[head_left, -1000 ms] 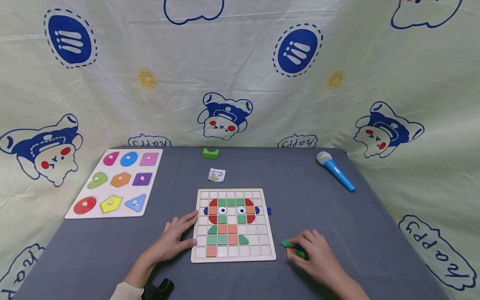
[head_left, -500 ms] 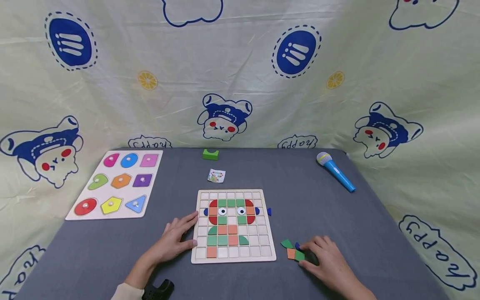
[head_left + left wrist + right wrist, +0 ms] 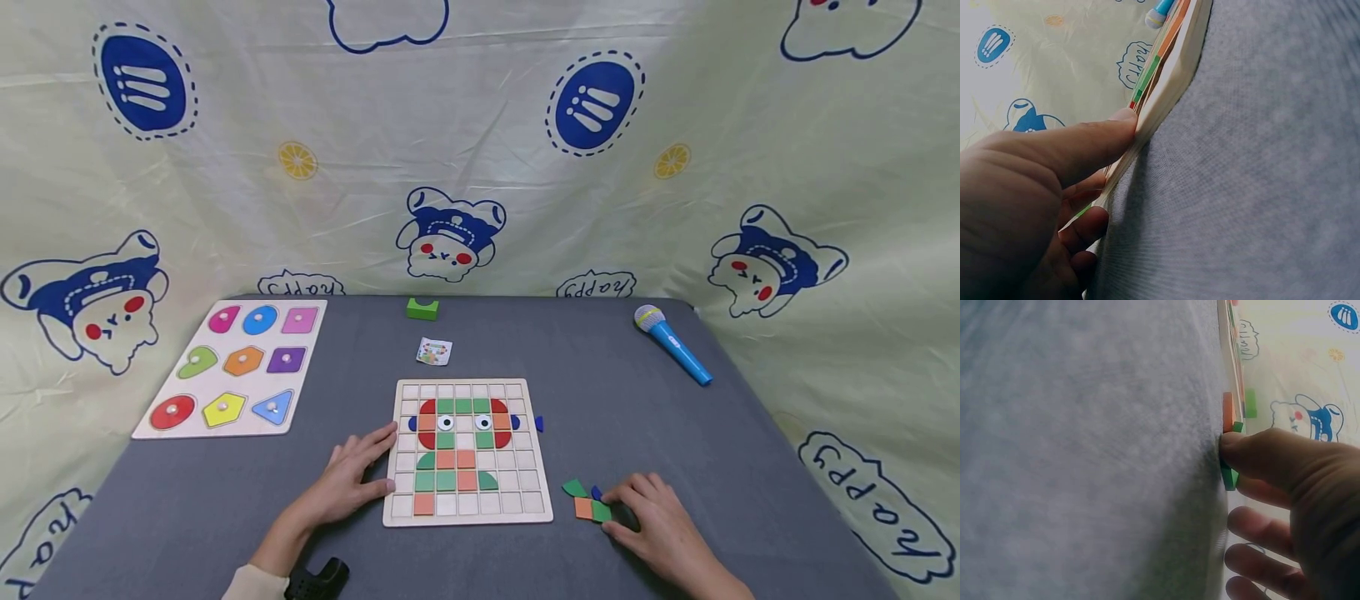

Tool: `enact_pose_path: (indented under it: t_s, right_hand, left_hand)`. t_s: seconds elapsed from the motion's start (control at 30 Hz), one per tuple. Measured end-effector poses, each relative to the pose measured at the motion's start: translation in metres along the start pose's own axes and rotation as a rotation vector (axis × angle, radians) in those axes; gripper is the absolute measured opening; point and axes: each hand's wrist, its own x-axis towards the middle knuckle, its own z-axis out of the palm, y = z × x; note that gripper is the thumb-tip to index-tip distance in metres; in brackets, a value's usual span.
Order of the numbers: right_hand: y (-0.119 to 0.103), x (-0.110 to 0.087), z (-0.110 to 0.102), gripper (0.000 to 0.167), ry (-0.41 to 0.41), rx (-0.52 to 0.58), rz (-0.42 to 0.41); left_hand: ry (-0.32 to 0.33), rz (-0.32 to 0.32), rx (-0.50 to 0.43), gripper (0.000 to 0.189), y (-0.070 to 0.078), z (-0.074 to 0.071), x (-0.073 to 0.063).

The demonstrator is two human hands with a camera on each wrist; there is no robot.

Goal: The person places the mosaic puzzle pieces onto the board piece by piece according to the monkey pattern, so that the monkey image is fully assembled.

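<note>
In the head view, a white grid board (image 3: 536,500) carries square and curved tiles in green, orange, red and blue, plus two eye tiles. My left hand (image 3: 347,477) rests against the board's left edge; in the left wrist view the thumb (image 3: 1094,147) touches that edge. Right of the board, my right hand (image 3: 660,518) pinches a green square tile (image 3: 601,512) between thumb and index finger. The green tile lies beside an orange square tile (image 3: 582,508), with a green curved tile (image 3: 574,488) and a small blue tile (image 3: 596,492) just behind.
A shape puzzle board (image 3: 210,432) lies at the left. Behind the grid board are a small picture card (image 3: 434,352) and a green block (image 3: 422,310). A blue toy microphone (image 3: 678,348) lies at the back right. Another blue piece (image 3: 539,424) sits by the grid board's right edge.
My right hand has shifted slightly right, off the cluster of loose tiles, uncovering the orange and blue ones; its fingertips are now at the green square tile. The left hand stays put.
</note>
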Motion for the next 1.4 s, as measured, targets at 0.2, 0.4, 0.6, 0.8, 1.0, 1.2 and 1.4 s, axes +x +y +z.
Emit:
enact_pose_path:
  t_s: [0.2,0.4,0.6,0.8,1.0,1.2,1.4]
  right_hand:
    - [-0.0001,0.0006,0.0000,0.027,-0.009,0.003,0.003]
    - [0.0015,-0.0006,0.0013,0.028,0.007,0.024,-0.016]
    - [0.0015,0.0005,0.0012,0.030,-0.016,0.035,-0.002]
    - [0.0009,0.0028,-0.0006,0.029,-0.054,0.032,0.020]
    - [-0.0010,0.0039,-0.0006,0.028,-0.040,0.059,0.023]
    - [-0.0028,0.0048,-0.0014,0.031,-0.051,0.075,0.026]
    - [-0.0020,0.0035,-0.0001,0.032,-0.041,0.078,0.005]
  left_hand:
    - [0.003,0.005,0.001,0.070,-0.0003,0.0002,-0.0003]
    - [0.008,0.011,0.004,0.070,-0.0003,0.0006,-0.0005]
    - [0.013,0.020,0.022,0.070,-0.0006,0.0002,-0.0003]
    - [-0.002,0.002,0.012,0.069,0.0000,-0.0008,0.0002]
    - [-0.006,-0.004,0.014,0.069,0.0003,-0.0008,0.0011]
    - [-0.001,0.001,0.009,0.069,0.0002,-0.0005,0.0009]
    - [0.001,0.000,0.015,0.070,0.0005,-0.0009,0.0001]
